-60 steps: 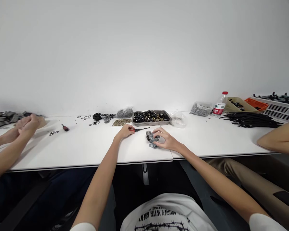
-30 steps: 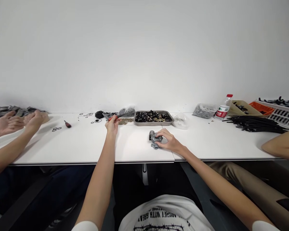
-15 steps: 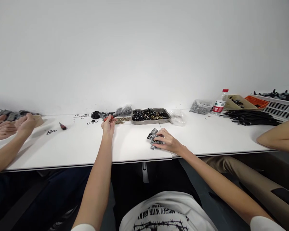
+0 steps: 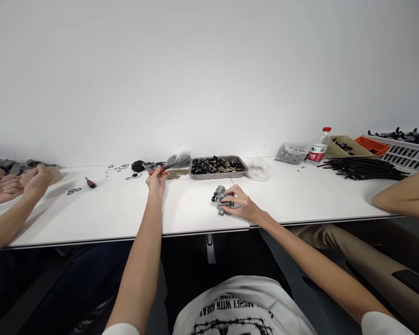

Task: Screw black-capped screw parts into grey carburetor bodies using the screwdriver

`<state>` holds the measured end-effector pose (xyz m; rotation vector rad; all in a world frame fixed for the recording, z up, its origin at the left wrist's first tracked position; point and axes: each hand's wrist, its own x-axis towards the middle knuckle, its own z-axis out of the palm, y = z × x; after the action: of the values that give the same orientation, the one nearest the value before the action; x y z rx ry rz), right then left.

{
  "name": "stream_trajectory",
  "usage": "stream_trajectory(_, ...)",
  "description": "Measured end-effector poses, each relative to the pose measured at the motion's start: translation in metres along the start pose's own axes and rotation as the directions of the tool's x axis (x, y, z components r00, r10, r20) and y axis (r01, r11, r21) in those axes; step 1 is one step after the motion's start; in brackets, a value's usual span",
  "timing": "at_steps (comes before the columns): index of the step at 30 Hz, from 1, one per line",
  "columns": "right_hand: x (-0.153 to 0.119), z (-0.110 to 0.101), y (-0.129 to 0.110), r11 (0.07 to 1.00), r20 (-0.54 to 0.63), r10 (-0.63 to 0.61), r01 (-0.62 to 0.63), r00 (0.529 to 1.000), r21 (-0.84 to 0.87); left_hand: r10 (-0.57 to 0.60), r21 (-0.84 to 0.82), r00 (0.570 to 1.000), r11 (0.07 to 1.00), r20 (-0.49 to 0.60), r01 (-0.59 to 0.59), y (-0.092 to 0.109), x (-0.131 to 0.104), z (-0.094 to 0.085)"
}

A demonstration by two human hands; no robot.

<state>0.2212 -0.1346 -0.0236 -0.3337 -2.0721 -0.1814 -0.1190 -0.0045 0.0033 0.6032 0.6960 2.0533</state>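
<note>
My left hand (image 4: 156, 180) is closed around the red handle of a screwdriver (image 4: 164, 168), its dark shaft pointing right over a small heap of brass-coloured pieces (image 4: 176, 174). Near the table's front edge, my right hand (image 4: 242, 204) grips a grey metal carburetor (image 4: 221, 190) with a round bore and black fittings; the fingers hide part of it. Behind both hands stands a metal tray (image 4: 218, 176) filled with black and brass-coloured parts.
A clear plastic bag (image 4: 257, 170) lies right of the tray. Farther right are a water bottle (image 4: 317, 151), black tubes (image 4: 365, 169) and bins. A second screwdriver (image 4: 90, 183) and black rings (image 4: 70, 191) lie left. A co-worker's hands (image 4: 19, 184) and another person's arm (image 4: 405, 197) flank me.
The carburetor and my right hand have shifted very slightly left. My left hand keeps the screwdriver in almost the same place.
</note>
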Motion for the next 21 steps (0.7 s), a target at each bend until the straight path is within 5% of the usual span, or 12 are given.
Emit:
stream_trajectory(13, -0.005, 0.0, 0.011, 0.989, 0.048, 0.132, -0.134, 0.99, 0.057, 0.324, 0.279, 0.94, 0.917, -0.106, -0.285, -0.002, -0.003, 0.004)
stream_trajectory(21, -0.007, -0.002, 0.012, 0.973, 0.113, 0.221, -0.227, 0.969, 0.042, 0.347, 0.436, 0.936, 0.853, -0.061, -0.288, -0.003, -0.008, 0.004)
